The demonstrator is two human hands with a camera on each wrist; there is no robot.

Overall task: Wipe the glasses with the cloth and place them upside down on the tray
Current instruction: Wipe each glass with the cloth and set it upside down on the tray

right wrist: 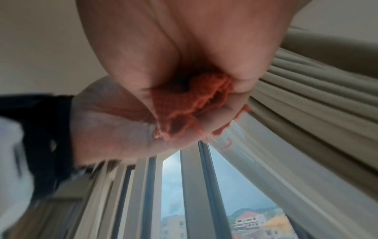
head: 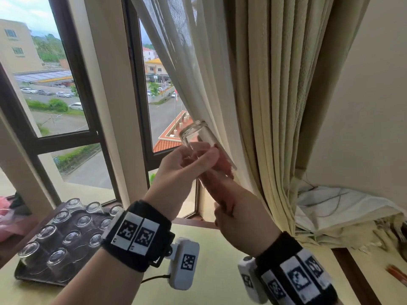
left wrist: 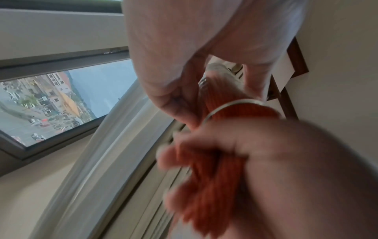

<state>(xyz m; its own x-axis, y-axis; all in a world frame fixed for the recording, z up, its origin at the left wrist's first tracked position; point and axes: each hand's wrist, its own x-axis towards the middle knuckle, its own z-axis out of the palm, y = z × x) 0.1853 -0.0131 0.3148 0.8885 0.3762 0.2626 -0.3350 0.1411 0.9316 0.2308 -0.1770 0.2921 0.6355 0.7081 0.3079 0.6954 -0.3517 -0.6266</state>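
Note:
I hold a clear glass point(head: 198, 135) raised in front of the window, its base tilted up and to the left. My left hand point(head: 198, 157) grips its side. An orange cloth point(head: 220, 166) is stuffed into the glass's mouth, and my right hand point(head: 222, 208) grips the cloth's tail just below. The left wrist view shows the glass rim point(left wrist: 231, 104) ringed around the cloth point(left wrist: 214, 186). In the right wrist view the bunched cloth point(right wrist: 188, 110) sits in my right fist. A dark tray point(head: 22, 274) at lower left carries several glasses point(head: 72, 236) upside down.
A heavy beige curtain point(head: 275, 106) hangs right behind the raised glass, with the window frame point(head: 136, 128) to its left. The pale green table point(head: 209, 249) lies below my wrists. Crumpled white fabric point(head: 341, 208) is piled at the right, a pink item point(head: 8, 221) at far left.

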